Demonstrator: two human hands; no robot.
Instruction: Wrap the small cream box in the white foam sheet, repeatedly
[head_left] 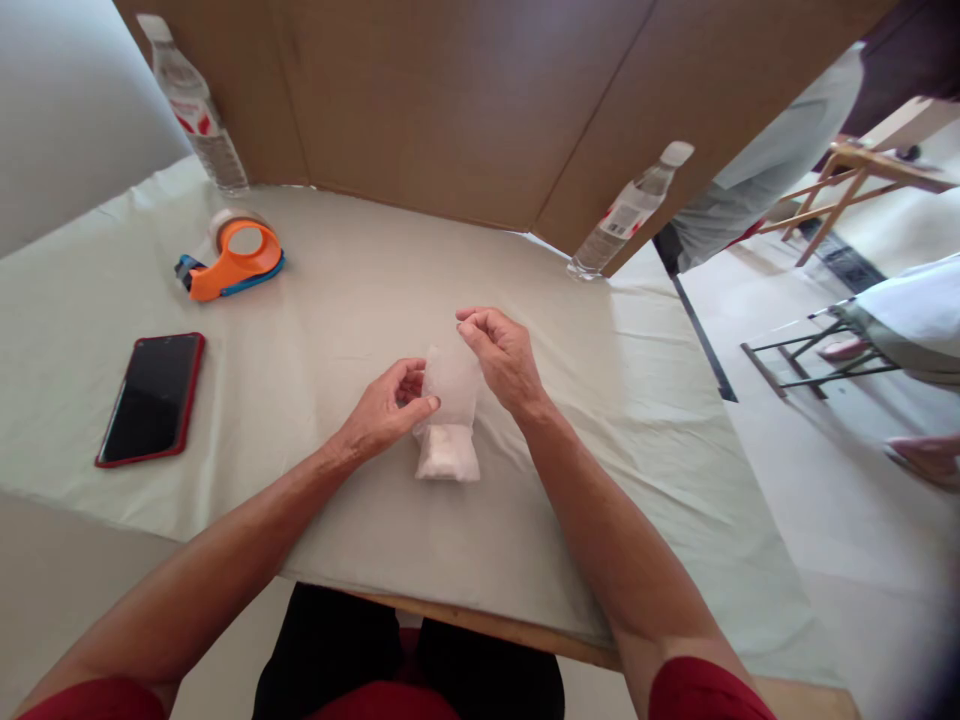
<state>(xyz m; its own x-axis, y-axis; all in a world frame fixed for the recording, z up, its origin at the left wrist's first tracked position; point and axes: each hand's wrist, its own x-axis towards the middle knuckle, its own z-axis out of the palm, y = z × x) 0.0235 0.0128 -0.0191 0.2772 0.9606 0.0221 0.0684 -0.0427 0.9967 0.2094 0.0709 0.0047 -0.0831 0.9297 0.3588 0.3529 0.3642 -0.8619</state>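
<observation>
In front of me on the cloth is a small, translucent white plastic pouch, its lower end bulging around a white block-like item. The item's exact kind cannot be made out through the plastic. My left hand grips the pouch's left edge, thumb in front and fingers curled behind. At the pouch's upper right, my right hand is closed with thumb and forefinger pinched together. Whatever lies between those fingertips is too small or hidden to name.
An orange tape dispenser and a red-cased phone lie to the left. Water bottles stand at the back left and right, against a cardboard screen. Another person's legs and a stool are off to the right.
</observation>
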